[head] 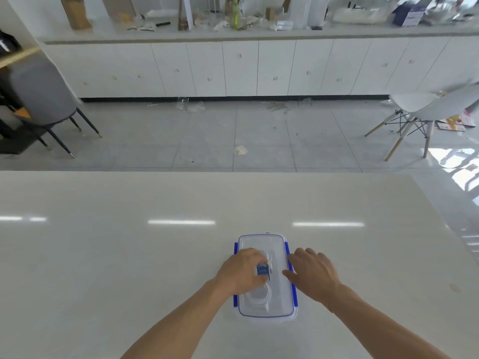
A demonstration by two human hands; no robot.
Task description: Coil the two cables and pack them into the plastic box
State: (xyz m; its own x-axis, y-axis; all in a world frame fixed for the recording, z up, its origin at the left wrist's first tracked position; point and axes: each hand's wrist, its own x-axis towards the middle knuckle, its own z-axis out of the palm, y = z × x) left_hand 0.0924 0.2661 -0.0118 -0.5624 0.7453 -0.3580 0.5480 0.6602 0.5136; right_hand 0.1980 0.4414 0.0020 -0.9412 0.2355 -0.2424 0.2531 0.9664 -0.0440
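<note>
Forearms: two bare forearms enter from the bottom edge and converge on the box; no sleeves visible
Left hand (242, 272): palm down on the lid, over its left half; fingers laid flat and close together, pressing rather than gripping; fingertips reach a small blue label (262, 270) at the lid's middle
Right hand (312, 272): palm down at the box's right long side; fingers relaxed and slightly spread, tips on the right blue clip (287, 251); thumb lies on the lid near its right edge; nothing pinched
Plastic box (267, 304): clear, rectangular, blue-trimmed; sits on the table at near centre, long axis running away from the camera; lid in place on top; blue clips along both long sides, left clip (235, 248) partly hidden by the left hand
Cables (261, 297): white coils seen through the clear lid, inside the box; one loop in the near half, another partly under the left hand; cannot tell whether the two touch
Table (129, 255): white, glossy; ceiling lights reflected as bright bars
Background: white cabinets (241, 68) under a cluttered counter; grey chair (39, 94) at left, white chair (427, 107) at right; scraps on the tiled floor
</note>
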